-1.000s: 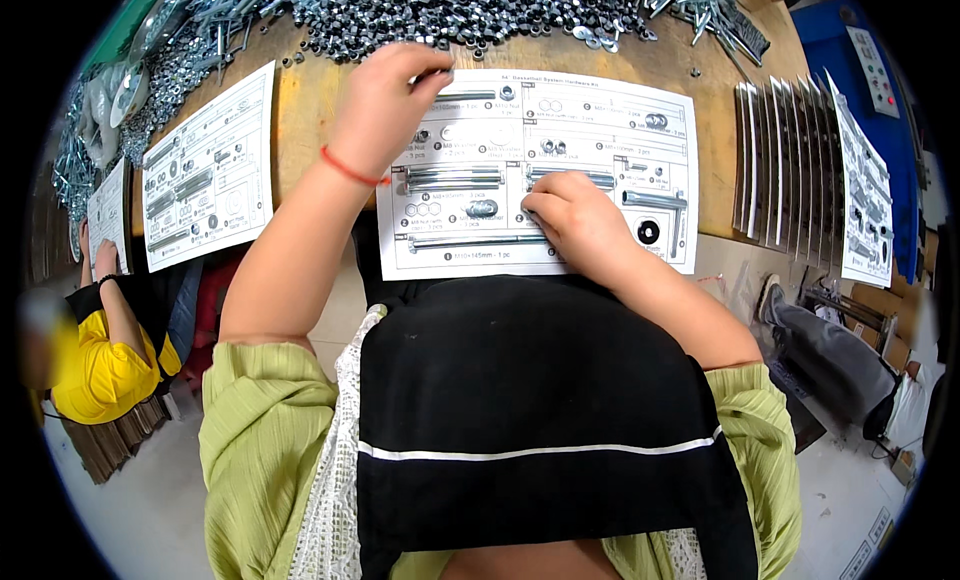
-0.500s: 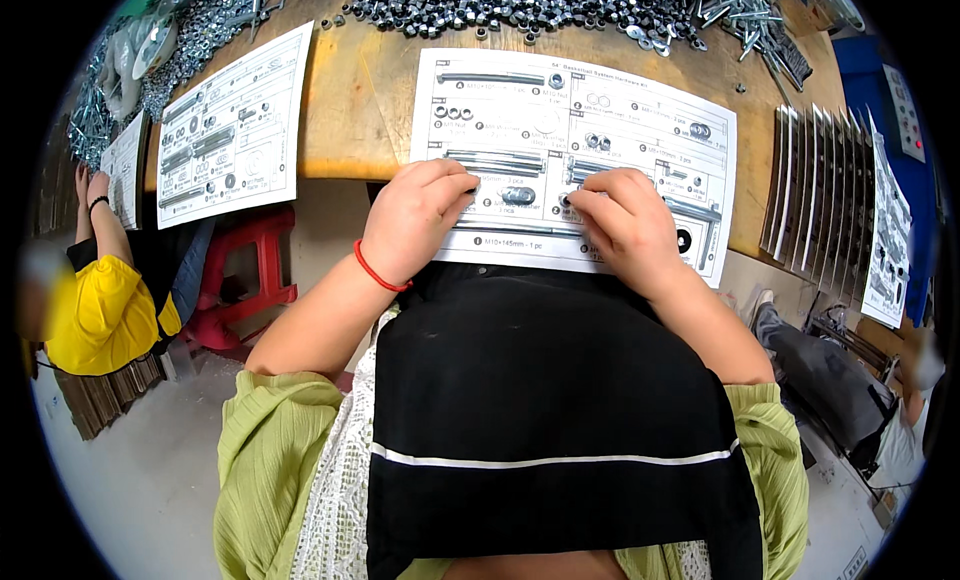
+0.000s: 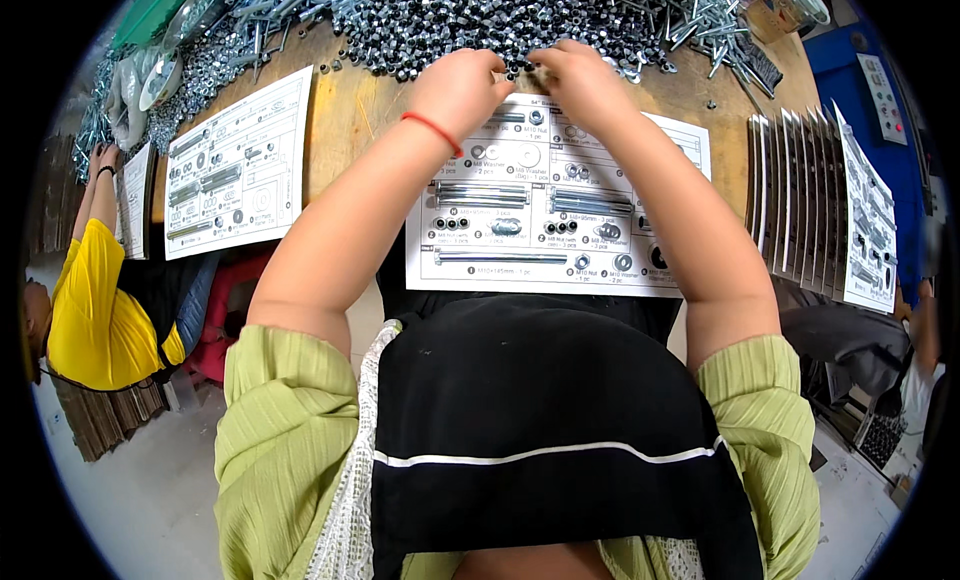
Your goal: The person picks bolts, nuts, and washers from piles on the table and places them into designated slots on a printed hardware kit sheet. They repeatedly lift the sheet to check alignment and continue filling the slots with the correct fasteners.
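Both my arms reach forward over a white sheet [image 3: 440,275] that lies at the table's near edge. The sheet bears bolts, nuts and washers in framed boxes; which are printed and which are real pieces I cannot tell. At the near edge of a large heap of dark and silver nuts [image 3: 440,20], my left hand [image 3: 460,85], with a red cord at its wrist, has its fingers bent towards the thumb among the nuts. Close to its right, my right hand [image 3: 580,80] has curled fingers at the same edge. What lies in either set of fingertips is too small to make out.
Long bolts [image 3: 705,20] lie at the heap's right, with more hardware on the left. A similar sheet [image 3: 240,160] overhangs the edge at left. Several upright cards [image 3: 800,200] stand at right. A co-worker in yellow [image 3: 105,305] works at far left. A clear tub [image 3: 780,15] is at back right.
Both hands have moved forward from the middle of the sheet to the nut heap. The rows of bolts and nuts they covered now show.
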A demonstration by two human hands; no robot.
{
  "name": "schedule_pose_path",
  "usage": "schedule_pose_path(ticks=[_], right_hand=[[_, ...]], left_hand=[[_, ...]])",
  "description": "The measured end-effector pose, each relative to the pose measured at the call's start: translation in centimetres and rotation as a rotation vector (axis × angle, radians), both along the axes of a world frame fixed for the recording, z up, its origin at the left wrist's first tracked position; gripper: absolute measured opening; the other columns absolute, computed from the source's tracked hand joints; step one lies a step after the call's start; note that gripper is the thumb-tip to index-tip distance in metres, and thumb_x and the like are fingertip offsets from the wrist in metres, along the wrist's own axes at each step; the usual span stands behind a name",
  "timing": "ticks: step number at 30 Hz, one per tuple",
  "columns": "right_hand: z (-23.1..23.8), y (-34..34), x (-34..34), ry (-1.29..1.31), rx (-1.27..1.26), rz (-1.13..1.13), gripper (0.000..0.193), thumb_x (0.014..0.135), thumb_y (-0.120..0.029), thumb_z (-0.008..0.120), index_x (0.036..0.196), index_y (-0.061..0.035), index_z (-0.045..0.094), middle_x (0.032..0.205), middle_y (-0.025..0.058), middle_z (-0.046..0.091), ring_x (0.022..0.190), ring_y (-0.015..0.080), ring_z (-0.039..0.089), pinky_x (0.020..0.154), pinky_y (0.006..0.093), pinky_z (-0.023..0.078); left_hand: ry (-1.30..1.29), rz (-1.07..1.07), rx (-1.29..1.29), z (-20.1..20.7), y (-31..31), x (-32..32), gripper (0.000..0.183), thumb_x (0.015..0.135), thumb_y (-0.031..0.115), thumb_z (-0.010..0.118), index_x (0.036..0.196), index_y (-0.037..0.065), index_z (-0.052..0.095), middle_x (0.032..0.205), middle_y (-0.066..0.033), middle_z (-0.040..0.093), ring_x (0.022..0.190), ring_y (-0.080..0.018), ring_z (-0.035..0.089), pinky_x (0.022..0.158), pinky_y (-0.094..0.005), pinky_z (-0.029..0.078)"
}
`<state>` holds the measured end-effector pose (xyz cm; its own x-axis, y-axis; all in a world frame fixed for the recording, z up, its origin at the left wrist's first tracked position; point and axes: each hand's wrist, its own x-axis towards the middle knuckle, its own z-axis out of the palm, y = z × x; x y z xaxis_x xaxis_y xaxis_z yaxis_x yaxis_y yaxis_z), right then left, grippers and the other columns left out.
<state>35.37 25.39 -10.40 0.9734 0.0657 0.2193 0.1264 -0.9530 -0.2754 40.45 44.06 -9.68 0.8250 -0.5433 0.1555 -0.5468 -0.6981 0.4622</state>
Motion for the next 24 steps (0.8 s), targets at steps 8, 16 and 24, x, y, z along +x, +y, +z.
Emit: schedule_pose_path(ticks=[8,16,24], right_hand=[[-0.7,0.0,1.8,0.043,-0.085,-0.030,0.015,0.084,-0.013,0.060,0.095,-0.0085,0.070,0.100,0.0107,0.066,0.100,0.0293,0.064,0.082,0.0406,0.053],[2.0,-3.0,-5.8,0.375,0.380,-0.095,0.021,0.081,-0.013,0.070,0.100,-0.0055,0.071,0.089,0.0128,0.070,0.081,0.0289,0.067,0.077,0.0380,0.053],[1.0,-3.1,-6.9,0.337,0.291,-0.078,0.022,0.079,-0.013,0.070,0.100,-0.0049,0.071,0.093,0.0128,0.069,0.084,0.0288,0.066,0.077,0.0375,0.053]], left_hand=[[0.088,0.029,0.203,0.0,-2.1,1.0,0.026,0.084,0.034,0.069,0.092,0.011,0.075,0.087,-0.0085,0.073,0.081,-0.0284,0.069,0.074,-0.0406,0.055],[0.036,-0.241,0.151,1.2,-3.8,-5.1,0.017,0.081,0.027,0.070,0.088,0.012,0.075,0.092,-0.0071,0.069,0.088,-0.0269,0.066,0.075,-0.0401,0.054],[0.030,-0.258,0.232,0.7,-5.4,-5.2,0.015,0.081,0.026,0.071,0.087,0.012,0.074,0.090,-0.0070,0.068,0.088,-0.0269,0.066,0.075,-0.0398,0.054]])
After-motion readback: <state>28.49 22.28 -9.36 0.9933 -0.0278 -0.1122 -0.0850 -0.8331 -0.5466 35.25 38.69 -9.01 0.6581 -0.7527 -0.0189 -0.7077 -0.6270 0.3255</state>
